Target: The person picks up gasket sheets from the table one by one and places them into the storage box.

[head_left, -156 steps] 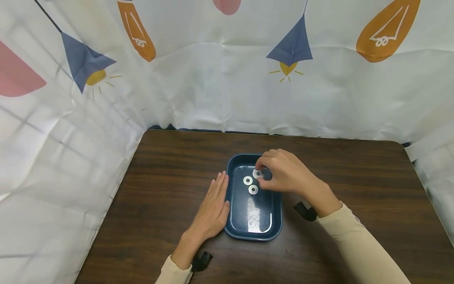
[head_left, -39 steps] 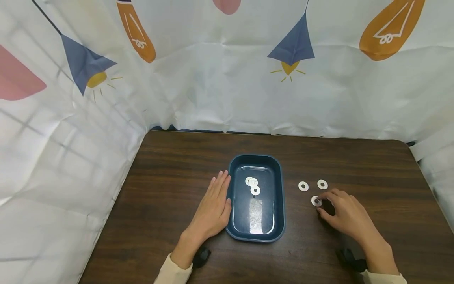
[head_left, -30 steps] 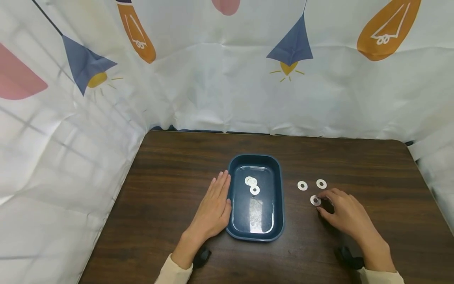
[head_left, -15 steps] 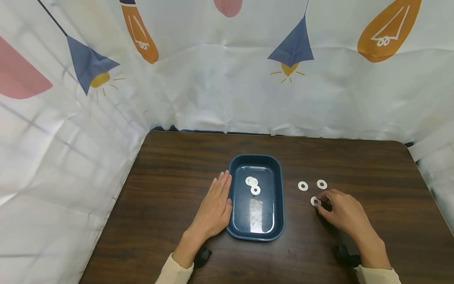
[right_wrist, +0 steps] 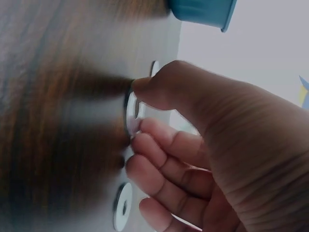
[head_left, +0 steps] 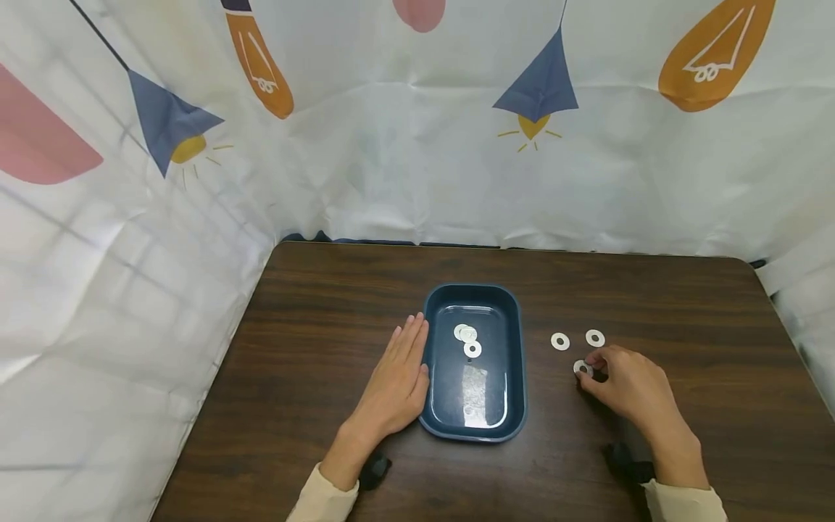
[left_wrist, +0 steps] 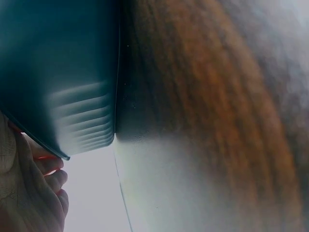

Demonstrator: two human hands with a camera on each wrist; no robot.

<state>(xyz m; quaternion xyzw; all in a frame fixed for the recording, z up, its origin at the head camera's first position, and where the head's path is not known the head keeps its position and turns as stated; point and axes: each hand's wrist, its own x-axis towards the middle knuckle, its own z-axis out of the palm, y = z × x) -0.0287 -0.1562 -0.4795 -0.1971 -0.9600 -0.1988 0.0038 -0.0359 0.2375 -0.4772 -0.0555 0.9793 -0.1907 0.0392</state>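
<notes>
Washer [right_wrist: 130,114] between thumb [right_wrist: 164,86] and fingers [right_wrist: 163,136] of right hand [head_left: 634,383].

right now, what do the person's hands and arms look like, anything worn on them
The left hand and right hand wear no gloves, and no rings show. The left sleeve and right sleeve are cream, ending short of the hands. A small black left device and right device show by the wrists, too dark for detail.
</notes>
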